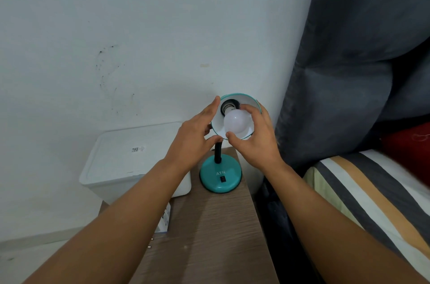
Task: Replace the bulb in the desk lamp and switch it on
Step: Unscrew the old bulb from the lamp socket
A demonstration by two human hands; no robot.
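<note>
Two bare forearms are seen nearest the camera, reaching forward over a brown wood-grain worktop (pixel 209 225). A small teal desk lamp with a round base (pixel 220 175) stands at the far end of it, a black rocker switch (pixel 223 179) set in the base beneath the letters ATN, a short black neck rising to a teal shade with a white inside (pixel 250 103) tipped toward the viewer.

The right hand (pixel 253 138) is closed around a frosted white globe bulb (pixel 238 124), thumb under it, fingers over the top. The bulb's metal cap is met by the dark socket (pixel 229 104) deep in the shade; how far it is threaded cannot be told. The left hand (pixel 195 134) is cupped on the shade's left rim, fingers spread, steadying it rather than gripping hard.

The bulb's long axis is seen to run from the socket out and down toward the camera, in line with the shade's opening. Twisting about that axis is judged the step in hand. The switch lies directly below both hands, about equally near each.

A white lidded plastic box (pixel 130 155) sits left of the lamp; a striped bed cover (pixel 363 193) lies right.
</note>
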